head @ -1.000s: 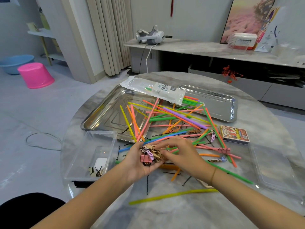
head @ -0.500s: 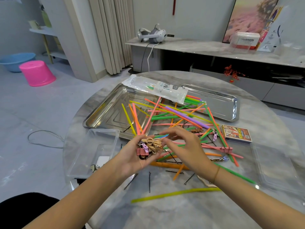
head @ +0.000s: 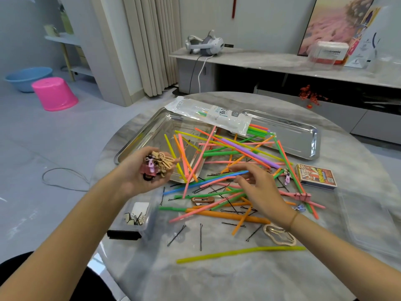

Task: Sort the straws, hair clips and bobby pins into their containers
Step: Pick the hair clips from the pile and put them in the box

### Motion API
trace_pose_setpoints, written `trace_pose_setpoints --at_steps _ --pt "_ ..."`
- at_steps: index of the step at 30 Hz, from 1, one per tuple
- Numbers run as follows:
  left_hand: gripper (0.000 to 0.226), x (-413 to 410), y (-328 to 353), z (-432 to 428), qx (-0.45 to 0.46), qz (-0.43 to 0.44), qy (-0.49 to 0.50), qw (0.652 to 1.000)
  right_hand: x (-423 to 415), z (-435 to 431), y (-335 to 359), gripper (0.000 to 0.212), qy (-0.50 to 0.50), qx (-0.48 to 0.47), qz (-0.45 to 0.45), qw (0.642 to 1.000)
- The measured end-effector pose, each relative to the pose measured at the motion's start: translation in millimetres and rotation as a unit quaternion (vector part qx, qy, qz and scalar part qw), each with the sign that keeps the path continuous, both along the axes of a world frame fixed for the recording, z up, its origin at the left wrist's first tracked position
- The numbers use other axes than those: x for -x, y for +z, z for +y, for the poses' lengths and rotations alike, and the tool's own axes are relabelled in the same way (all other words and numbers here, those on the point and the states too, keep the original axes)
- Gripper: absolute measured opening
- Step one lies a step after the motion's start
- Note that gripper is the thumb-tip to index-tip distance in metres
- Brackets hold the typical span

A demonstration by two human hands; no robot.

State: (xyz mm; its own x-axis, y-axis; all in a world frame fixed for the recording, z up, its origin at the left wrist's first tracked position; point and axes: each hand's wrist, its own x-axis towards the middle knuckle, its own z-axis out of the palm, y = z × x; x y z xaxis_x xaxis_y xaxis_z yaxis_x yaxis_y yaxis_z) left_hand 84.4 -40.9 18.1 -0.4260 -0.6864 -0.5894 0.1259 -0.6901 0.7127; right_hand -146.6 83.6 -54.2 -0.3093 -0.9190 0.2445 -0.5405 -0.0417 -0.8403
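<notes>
Now, head view: the two hands, which met over the pile half a second ago, have split. The left hand has swung up and left with its bunch of hair clips. Its fingers curl round the pink and tan bundle, palm up. It now sits over the near corner of the metal tray, above the clear box, which shows a few pins and clips inside. The right hand has let go of the bunch and dropped back onto the straws. Its fingers are loosely bent and apart, tips just by a blue straw, pinching nothing I can make out. Meaning: one more clip has likely joined the handful, and the right hand is back hunting. Plenty is left on the table. A brown clip lies among the straws, a gold clip lies by the right wrist, and bobby pins are scattered in front. Nearly all the straws are unsorted across tray and table. Judgement: early in the job, and the handful looks about ready to be dumped in the box.
</notes>
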Motion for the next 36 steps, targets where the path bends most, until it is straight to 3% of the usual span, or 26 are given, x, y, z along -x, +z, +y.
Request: trace_pose_setpoints --at_steps 6,11,16,30,33,36 --pt "0.020 -27.5 -2.9 -10.1 0.067 -0.175 -0.065 0.980 5.1 -2.8 1.7 0.029 -0.004 -0.006 0.012 1.000" --pt "0.023 -37.5 -8.6 -7.7 0.131 -0.309 -0.127 0.933 5.8 -3.2 0.9 0.031 -0.004 -0.011 0.015 1.000" --pt "0.010 -45.6 -10.3 -7.4 0.174 -0.425 -0.194 0.867 5.3 -2.6 -1.9 0.030 0.000 -0.024 0.028 0.999" --pt "0.011 -39.9 -40.3 -7.7 0.310 -0.541 -0.253 0.740 3.9 -2.6 -6.9 0.025 0.039 -0.086 0.118 0.989" --pt "0.016 -35.1 -43.4 -4.2 0.361 -0.619 -0.232 0.658 4.0 -2.2 -6.3 0.024 0.043 -0.087 0.124 0.988" --pt "0.024 -20.8 -36.9 8.5 0.469 -0.646 -0.120 0.590 4.9 -1.6 -5.5 0.023 0.043 -0.088 0.122 0.988"
